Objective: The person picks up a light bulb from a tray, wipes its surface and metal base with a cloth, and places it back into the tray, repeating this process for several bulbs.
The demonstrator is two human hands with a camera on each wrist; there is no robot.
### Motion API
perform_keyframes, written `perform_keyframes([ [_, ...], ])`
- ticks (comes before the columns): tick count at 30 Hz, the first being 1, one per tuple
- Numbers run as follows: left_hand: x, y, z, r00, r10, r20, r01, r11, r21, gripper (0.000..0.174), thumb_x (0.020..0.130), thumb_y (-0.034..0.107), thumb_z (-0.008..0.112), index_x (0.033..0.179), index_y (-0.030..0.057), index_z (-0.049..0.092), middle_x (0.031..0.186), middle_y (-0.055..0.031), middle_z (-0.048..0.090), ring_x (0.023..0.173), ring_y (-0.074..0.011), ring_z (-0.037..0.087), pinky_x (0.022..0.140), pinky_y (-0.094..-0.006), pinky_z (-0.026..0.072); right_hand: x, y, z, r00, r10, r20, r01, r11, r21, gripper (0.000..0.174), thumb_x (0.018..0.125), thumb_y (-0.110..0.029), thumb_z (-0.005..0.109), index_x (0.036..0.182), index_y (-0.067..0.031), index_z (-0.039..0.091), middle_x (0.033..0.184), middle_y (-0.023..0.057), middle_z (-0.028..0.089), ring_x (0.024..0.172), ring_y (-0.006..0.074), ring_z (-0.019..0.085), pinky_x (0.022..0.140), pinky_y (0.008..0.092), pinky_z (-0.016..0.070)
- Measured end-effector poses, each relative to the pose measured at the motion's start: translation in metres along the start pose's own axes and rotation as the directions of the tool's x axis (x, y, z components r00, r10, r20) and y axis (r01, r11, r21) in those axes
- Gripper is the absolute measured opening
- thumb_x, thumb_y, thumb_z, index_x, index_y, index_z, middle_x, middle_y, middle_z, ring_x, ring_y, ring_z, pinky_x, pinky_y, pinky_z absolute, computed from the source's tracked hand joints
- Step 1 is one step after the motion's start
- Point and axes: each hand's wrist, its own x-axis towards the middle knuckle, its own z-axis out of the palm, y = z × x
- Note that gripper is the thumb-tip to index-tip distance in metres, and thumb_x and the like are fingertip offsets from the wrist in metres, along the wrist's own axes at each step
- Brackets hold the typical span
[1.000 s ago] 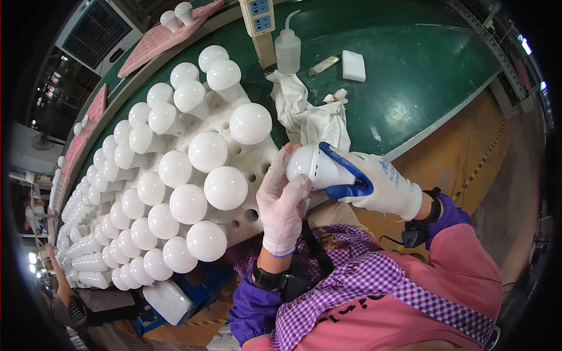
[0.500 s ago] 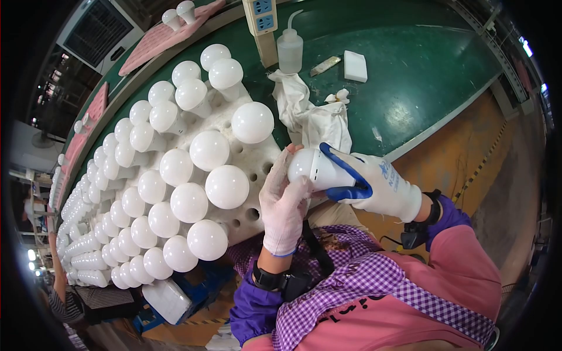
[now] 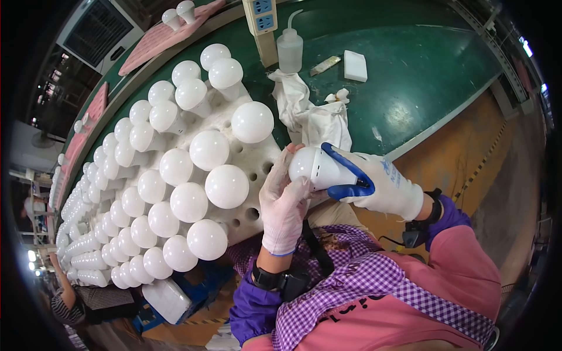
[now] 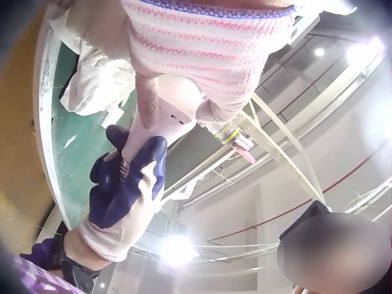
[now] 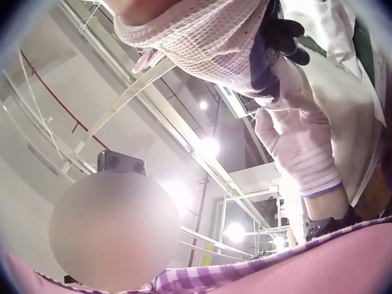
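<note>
In the head view, a white LED bulb (image 3: 329, 169) lies between my two gloved hands, tilted sideways over the table's near edge. My left hand (image 3: 283, 205), in a thin pinkish-white glove, holds the round dome with thumb and fingers. The bulb's body is gripped by my right hand (image 3: 389, 184), whose white glove has blue-coated fingers. A row of small dark slots runs round the bulb just below the dome. From the left wrist, the bulb (image 4: 168, 116) shows its narrow end wrapped by the blue fingers (image 4: 153, 156); the screw base is mostly covered.
Many bulbs (image 3: 226, 186) stand in rows in a pale board with holes (image 3: 257, 158), left of my hands. Behind lie a white cloth (image 3: 316, 120), a squeeze bottle (image 3: 289, 51), a white block (image 3: 355, 66) and a socket post (image 3: 261, 23) on the green table (image 3: 421, 64).
Both hands keep their hold on the bulb. My right hand has shifted very slightly rightward, and the bulb has barely moved with it. A person's arm at far left has lowered.
</note>
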Motion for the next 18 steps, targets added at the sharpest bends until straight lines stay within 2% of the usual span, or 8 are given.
perform_keyframes([
  [2,0.0,0.0,0.0,1.0,-0.004,-0.013,0.004,1.0,-0.016,0.066,0.079,-0.004,0.056,0.141,-0.0074,0.033,0.139,-0.017,0.043,0.121,-0.0276,0.051,0.096,-0.0369,0.0476,0.0,-0.001,0.001,1.0,-0.014,-0.01,0.014,1.0,0.0,0.067,0.078,-0.031,0.074,0.131,0.0016,0.049,0.103,0.0244,0.063,0.092,0.0402,0.063,0.076,0.0405,0.0512],
  [5,-0.001,-0.001,0.0,1.0,0.022,0.009,-0.022,0.996,0.088,0.065,0.08,-0.003,0.055,0.14,-0.0083,0.034,0.137,-0.0176,0.045,0.12,-0.0268,0.052,0.099,-0.0355,0.0436,0.001,0.0,-0.001,0.999,0.026,0.026,-0.027,0.999,0.035,0.067,0.078,-0.031,0.074,0.132,0.0012,0.048,0.105,0.0246,0.063,0.093,0.0405,0.063,0.077,0.0409,0.0513],
  [7,0.001,-0.007,-0.005,0.993,0.117,0.032,-0.121,0.978,0.167,0.063,0.081,0.002,0.054,0.14,-0.0053,0.034,0.134,-0.0205,0.048,0.103,-0.0254,0.062,0.074,-0.0301,0.0571,0.0,0.001,0.001,1.0,0.014,0.018,-0.014,1.0,0.028,0.067,0.078,-0.031,0.074,0.132,0.0013,0.048,0.105,0.0244,0.063,0.093,0.0406,0.063,0.078,0.0408,0.0513],
  [13,0.0,-0.003,-0.002,0.998,0.055,-0.017,-0.053,0.992,0.117,0.065,0.08,0.003,0.055,0.141,-0.0046,0.034,0.135,-0.0209,0.048,0.103,-0.0255,0.062,0.073,-0.0304,0.0572,0.001,-0.005,-0.002,0.999,0.027,0.041,-0.026,1.0,-0.006,0.067,0.079,-0.031,0.073,0.132,0.0013,0.048,0.106,0.0247,0.062,0.094,0.0411,0.062,0.078,0.0411,0.0512],
  [18,0.0,-0.007,-0.002,0.996,0.083,0.02,-0.084,0.991,0.105,0.065,0.081,0.005,0.056,0.141,-0.0045,0.034,0.136,-0.0212,0.046,0.106,-0.0273,0.061,0.074,-0.0319,0.0576,-0.001,0.001,-0.001,1.0,-0.012,0.013,0.012,0.999,0.033,0.067,0.079,-0.03,0.073,0.133,0.0009,0.047,0.105,0.0256,0.062,0.093,0.041,0.063,0.078,0.0414,0.0512],
])
